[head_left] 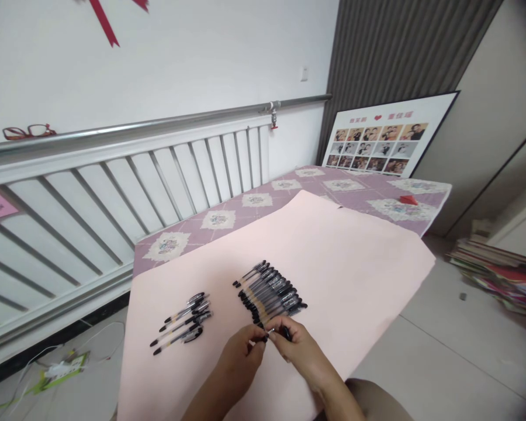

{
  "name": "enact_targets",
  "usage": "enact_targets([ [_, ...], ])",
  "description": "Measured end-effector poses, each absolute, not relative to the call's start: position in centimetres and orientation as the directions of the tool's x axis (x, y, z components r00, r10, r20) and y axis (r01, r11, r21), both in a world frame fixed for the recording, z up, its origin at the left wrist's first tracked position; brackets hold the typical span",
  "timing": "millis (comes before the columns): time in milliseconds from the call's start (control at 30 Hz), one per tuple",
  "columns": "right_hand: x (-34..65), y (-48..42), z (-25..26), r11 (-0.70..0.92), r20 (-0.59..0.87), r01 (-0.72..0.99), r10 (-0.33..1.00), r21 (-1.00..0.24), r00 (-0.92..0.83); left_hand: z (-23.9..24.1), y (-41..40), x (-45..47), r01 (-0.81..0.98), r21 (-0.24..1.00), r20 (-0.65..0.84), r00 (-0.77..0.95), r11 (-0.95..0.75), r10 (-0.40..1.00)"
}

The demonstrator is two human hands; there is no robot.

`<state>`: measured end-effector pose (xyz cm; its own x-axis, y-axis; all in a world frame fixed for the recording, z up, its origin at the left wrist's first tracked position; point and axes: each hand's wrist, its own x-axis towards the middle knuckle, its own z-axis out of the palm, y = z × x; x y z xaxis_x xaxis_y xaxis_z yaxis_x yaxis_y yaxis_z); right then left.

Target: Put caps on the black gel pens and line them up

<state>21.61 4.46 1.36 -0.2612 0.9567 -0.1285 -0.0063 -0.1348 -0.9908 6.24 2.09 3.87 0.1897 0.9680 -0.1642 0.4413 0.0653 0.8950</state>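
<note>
Both my hands meet over a pale pink sheet (342, 263) on a table. My left hand (243, 356) is closed in a pinch on the tip end of a black pen (275, 332). My right hand (300, 351) grips the same pen's body, fingers curled. Just beyond my hands lies a row of several black pens (269, 290) side by side. A smaller group of several black pens (184, 321) lies to the left of it on the sheet.
A purple patterned tablecloth (254, 210) shows past the sheet, with a small red object (407, 200) at its far right. A white radiator cover (114, 193) runs along the left. A framed photo board (381, 140) leans at the back. Stacked books (499, 269) lie on the floor at right.
</note>
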Motion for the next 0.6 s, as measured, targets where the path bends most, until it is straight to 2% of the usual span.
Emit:
enact_targets([
  [133,21.4,4.4,1.4,-0.144,-0.143,0.016,0.949,-0.989,-0.281,3.4,2.4,6.4,0.462,0.881,-0.184,0.129,0.105,0.974],
  [300,21.5,4.5,1.5,-0.141,-0.122,-0.061,0.961,-0.988,-0.248,3.1,2.2,6.4,0.508,0.853,-0.172,0.068,0.114,0.983],
  [600,21.4,4.5,1.9,-0.145,-0.125,-0.077,0.967,-0.986,-0.221,2.2,2.5,6.2,0.486,0.864,-0.182,0.055,0.133,0.982],
])
